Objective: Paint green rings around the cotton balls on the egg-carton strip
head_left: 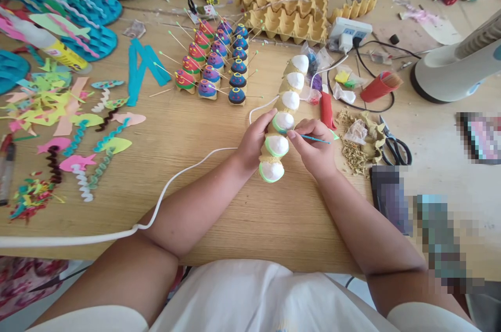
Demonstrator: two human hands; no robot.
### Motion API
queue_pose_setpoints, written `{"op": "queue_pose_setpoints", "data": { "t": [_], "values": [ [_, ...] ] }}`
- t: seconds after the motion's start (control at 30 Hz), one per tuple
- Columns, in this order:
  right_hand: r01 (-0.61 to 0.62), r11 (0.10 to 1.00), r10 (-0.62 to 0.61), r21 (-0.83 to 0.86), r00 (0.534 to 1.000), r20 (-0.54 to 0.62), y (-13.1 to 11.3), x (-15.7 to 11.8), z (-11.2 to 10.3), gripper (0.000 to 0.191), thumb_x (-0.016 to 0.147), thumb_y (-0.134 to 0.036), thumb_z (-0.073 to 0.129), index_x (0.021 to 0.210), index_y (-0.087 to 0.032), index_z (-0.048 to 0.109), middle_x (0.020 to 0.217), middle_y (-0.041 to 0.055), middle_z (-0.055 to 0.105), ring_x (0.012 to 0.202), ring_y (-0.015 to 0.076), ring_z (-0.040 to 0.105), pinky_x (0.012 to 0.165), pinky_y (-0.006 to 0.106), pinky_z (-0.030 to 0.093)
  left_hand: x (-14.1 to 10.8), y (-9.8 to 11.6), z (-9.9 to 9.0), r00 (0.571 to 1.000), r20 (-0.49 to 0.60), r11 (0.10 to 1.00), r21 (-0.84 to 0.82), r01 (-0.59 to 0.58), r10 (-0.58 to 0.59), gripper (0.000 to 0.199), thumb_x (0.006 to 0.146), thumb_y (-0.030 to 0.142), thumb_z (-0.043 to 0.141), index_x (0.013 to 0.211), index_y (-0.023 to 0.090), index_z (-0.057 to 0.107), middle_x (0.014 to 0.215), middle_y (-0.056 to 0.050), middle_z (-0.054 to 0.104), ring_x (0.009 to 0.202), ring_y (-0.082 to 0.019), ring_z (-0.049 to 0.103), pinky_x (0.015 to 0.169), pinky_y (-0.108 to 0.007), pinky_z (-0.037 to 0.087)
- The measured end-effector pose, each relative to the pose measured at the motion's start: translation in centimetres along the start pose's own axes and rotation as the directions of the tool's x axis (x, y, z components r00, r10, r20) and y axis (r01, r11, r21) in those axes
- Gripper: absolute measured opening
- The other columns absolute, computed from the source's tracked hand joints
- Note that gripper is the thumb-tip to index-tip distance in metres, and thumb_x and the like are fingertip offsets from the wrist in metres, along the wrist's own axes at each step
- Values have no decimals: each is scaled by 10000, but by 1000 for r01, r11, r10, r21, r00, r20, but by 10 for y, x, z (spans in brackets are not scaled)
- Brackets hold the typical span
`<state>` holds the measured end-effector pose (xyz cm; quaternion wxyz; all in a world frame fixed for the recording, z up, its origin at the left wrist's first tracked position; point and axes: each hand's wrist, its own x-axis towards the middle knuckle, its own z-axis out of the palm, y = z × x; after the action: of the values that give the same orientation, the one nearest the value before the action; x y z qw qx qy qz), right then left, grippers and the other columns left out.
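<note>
My left hand [255, 140] grips a strip of egg carton cups [288, 98] from its left side, above the table. White domes top the cups, and the nearest ones carry a light green band round the base. My right hand [316, 148] pinches a thin blue stick-like tool [313, 137], whose tip meets the cup by my left thumb. Whether that tip is a brush cannot be made out. Beyond my left hand stand painted egg carton caterpillars [210, 73] in red, purple and dark blue, with pin-like feelers.
Paper fish with coiled tails [80, 163] and scraps lie at left. A white cable [176, 171] crosses my left forearm. Egg trays [291, 11] and a power strip [349, 29] are at the back. Scissors [395, 146], shavings [354, 157] and a lamp base [438, 79] lie at right.
</note>
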<state>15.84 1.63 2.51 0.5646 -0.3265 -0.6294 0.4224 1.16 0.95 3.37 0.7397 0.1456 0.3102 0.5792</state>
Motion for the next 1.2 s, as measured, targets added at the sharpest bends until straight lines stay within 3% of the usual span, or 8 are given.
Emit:
{"op": "queue_pose_setpoints", "data": {
  "t": [0.13,0.33,0.5,0.73,1.2],
  "values": [
    [36,999,-36,-10,999,-7,-2,-1,0,411,899,-476,869,710,-235,595,671,-33,613,620,110,525,580,284,399,1,1,1,1000,-27,1000,30,4,-3,423,1064,416,666,731,214,501,679,25,461,592,-115,432,620,-296,387],
    [6,999,-5,-35,1000,26,-4,0,0,458,888,-540,862,712,-235,568,672,-38,599,606,107,502,573,291,394,1,0,0,1000,-1,999,38,-31,31,381,1091,307,573,733,221,475,651,31,438,579,-119,405,565,-274,376],
    [23,996,-25,-91,1000,-13,-3,0,0,462,895,-562,847,714,-239,570,668,-36,589,623,117,516,590,302,402,0,0,2,1000,-13,1000,8,-26,26,338,1084,267,559,752,212,526,676,24,498,597,-112,475,589,-262,417],
    [17,999,-17,-51,1000,6,-5,-1,0,446,898,-531,851,706,-249,564,671,-34,596,609,120,498,593,315,414,4,-3,-3,1000,-29,999,37,-10,11,395,1043,434,687,745,218,547,680,11,525,594,-128,506,589,-286,419],
    [-10,1000,10,-28,1000,1,-4,-2,1,438,873,-514,881,701,-241,585,673,-35,610,619,116,527,595,309,401,2,-3,-1,997,-60,996,79,-42,47,305,1006,395,752,801,202,636,698,24,591,657,-132,570,654,-290,447]
  ]
}}
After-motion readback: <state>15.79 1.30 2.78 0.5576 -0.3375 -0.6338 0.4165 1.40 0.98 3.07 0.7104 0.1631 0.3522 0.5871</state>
